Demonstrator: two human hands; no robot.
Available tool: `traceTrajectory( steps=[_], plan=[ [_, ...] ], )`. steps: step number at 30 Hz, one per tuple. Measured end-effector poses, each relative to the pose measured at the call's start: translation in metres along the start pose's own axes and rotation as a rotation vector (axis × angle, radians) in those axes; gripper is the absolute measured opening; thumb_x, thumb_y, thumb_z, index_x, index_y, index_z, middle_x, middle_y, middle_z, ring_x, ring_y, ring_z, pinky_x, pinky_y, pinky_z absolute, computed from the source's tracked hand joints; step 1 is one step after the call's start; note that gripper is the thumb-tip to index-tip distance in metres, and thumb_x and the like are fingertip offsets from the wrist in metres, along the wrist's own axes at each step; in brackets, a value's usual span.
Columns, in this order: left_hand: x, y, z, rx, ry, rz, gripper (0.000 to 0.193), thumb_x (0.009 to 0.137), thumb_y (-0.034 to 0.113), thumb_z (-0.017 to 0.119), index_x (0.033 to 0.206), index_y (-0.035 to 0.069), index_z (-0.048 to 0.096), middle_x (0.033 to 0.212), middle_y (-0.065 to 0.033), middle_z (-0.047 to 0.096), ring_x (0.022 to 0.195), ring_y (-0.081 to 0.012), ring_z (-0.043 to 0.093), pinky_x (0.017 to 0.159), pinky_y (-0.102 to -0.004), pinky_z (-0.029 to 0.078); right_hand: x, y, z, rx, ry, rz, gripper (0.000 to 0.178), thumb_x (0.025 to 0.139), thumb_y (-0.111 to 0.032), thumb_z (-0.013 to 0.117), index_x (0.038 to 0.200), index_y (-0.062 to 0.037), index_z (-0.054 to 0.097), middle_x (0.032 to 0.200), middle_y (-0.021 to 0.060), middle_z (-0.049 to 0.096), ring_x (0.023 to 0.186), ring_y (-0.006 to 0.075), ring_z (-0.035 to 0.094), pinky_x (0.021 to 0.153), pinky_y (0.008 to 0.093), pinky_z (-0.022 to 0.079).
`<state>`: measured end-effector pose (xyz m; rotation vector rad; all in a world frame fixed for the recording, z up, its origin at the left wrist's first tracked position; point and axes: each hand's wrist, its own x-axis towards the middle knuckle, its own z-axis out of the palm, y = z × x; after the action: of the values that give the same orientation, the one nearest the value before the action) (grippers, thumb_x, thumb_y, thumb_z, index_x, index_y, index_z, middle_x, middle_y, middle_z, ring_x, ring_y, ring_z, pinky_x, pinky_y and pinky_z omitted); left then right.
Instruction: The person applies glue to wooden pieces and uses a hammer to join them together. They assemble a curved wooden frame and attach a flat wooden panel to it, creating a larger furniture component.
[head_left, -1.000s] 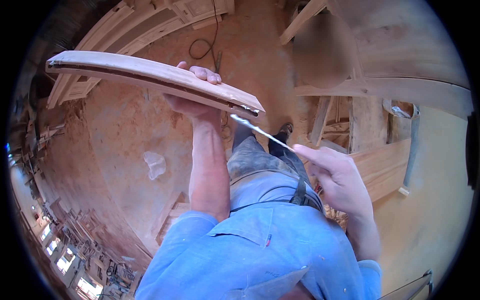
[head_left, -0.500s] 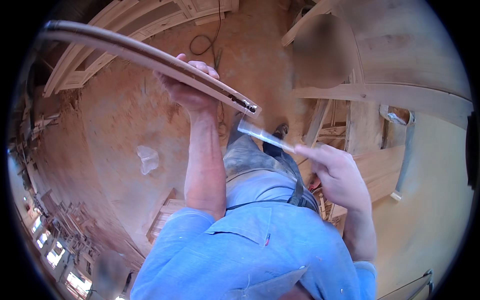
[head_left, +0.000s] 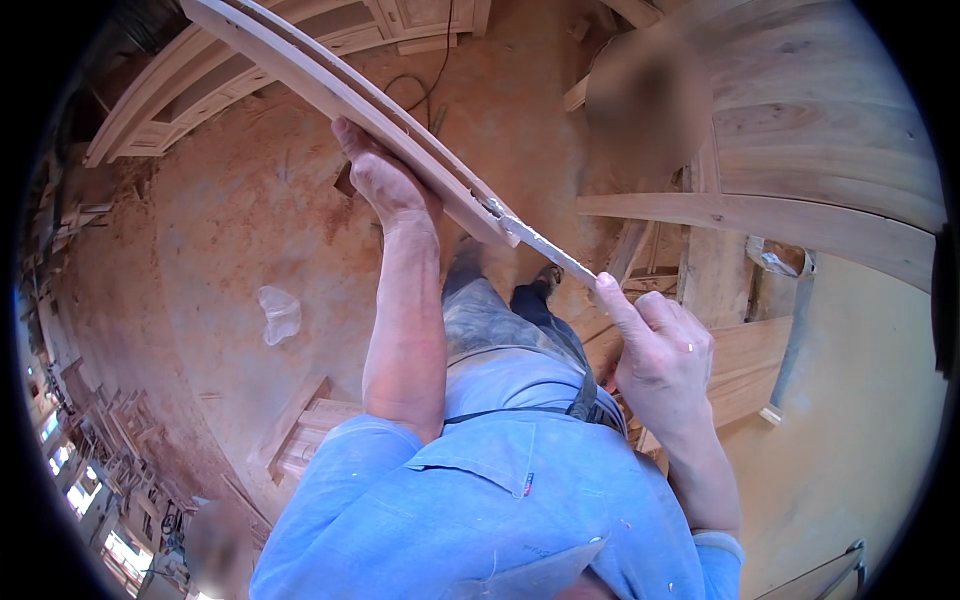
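My left hand (head_left: 390,190) is closed around a long wooden rail (head_left: 330,92), which slants from the upper left down toward the middle. A groove runs along the rail, with white paste in it near the closer end. In my right hand (head_left: 662,345) is a thin flat stick (head_left: 558,256), smeared whitish, its forefinger stretched along it. The stick's far tip meets the groove by the rail's near end; how deep it reaches, I cannot tell.
Wooden panelled pieces (head_left: 220,110) lie at the far left. To my right stand a wooden frame beam (head_left: 800,208) and an open container with whitish edges (head_left: 780,258). A crumpled clear plastic piece (head_left: 280,315) and a cable (head_left: 428,95) lie on the dusty floor.
The rail has swung to a steeper slant, and my left hand's grip on it has turned. The stick's tip has come up from below the rail's end to its groove.
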<state>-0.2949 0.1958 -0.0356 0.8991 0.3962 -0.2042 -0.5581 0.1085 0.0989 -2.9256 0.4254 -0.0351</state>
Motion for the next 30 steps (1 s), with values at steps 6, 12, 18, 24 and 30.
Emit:
traceTrajectory(
  steps=[6,12,18,24,30],
  plan=[
    [0.005,-0.005,-0.001,0.079,-0.001,-0.01,0.065,0.104,0.058,0.046,0.133,0.002,0.059,0.122,-0.0069,0.065,0.105,-0.0173,0.06,0.093,-0.0312,0.049,0.02,-0.001,0.005,-0.109,-0.033,-0.034,0.05,0.077,-0.004,0.064,0.126,-0.0116,0.07,0.075,0.0035,0.053,0.064,0.0201,0.056,0.056,0.0365,0.045],
    [0.006,-0.003,0.0,0.162,-0.013,-0.002,0.066,0.103,0.058,0.048,0.131,-0.001,0.06,0.12,-0.0087,0.066,0.104,-0.0183,0.061,0.093,-0.0308,0.05,0.02,0.002,-0.007,-0.188,0.009,0.008,0.05,0.075,-0.002,0.065,0.124,-0.0125,0.071,0.076,0.0039,0.054,0.064,0.0212,0.056,0.057,0.0373,0.046],
    [0.004,0.006,-0.009,0.15,-0.013,-0.071,0.063,0.103,0.059,0.047,0.13,0.003,0.061,0.114,-0.0068,0.066,0.101,-0.0186,0.061,0.09,-0.0316,0.05,0.011,0.007,-0.016,0.194,0.111,0.239,0.06,0.075,0.01,0.059,0.13,-0.0112,0.068,0.076,0.0072,0.053,0.064,0.0246,0.056,0.06,0.0385,0.047],
    [0.056,0.017,-0.057,0.065,-0.352,-0.22,0.053,0.099,0.064,0.047,0.098,0.014,0.065,0.069,-0.0044,0.063,0.057,-0.0191,0.061,0.051,-0.0344,0.049,0.02,0.021,-0.025,0.482,0.304,0.276,0.063,0.076,0.014,0.055,0.132,-0.0106,0.068,0.077,0.01,0.053,0.067,0.0225,0.056,0.065,0.0378,0.049],
    [0.096,0.058,-0.034,0.385,-0.452,0.013,0.054,0.103,0.05,0.053,0.121,0.0,0.066,0.104,-0.0051,0.069,0.093,-0.0129,0.062,0.081,-0.0292,0.049,0.061,0.002,-0.058,0.345,0.356,0.206,0.062,0.078,0.012,0.057,0.134,-0.0128,0.066,0.081,0.013,0.056,0.066,0.03,0.059,0.064,0.041,0.049]
  ],
)
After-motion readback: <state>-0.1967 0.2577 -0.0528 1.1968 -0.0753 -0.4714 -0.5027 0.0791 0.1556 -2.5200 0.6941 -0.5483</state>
